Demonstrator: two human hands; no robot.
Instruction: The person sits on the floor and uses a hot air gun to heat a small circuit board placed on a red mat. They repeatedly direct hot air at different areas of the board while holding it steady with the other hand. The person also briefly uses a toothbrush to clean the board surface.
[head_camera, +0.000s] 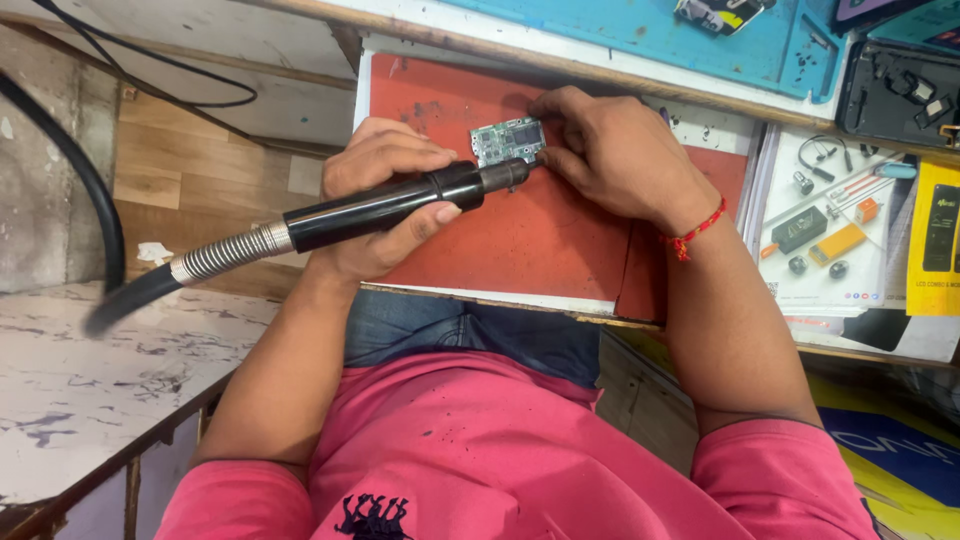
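While my left fingers wrap the black hot-air handle, its nozzle touches the small green circuit board. My right fingers pinch that board's right edge, pressing it onto the red mat. Beyond the board lies a blue mat; right of it, a printed sheet on the tabletop.

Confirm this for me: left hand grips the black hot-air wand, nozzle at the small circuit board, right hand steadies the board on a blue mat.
Wrong on one count: the mat under the circuit board is red, as the head view shows. The left hand does grip the black wand, and the right hand steadies the board.
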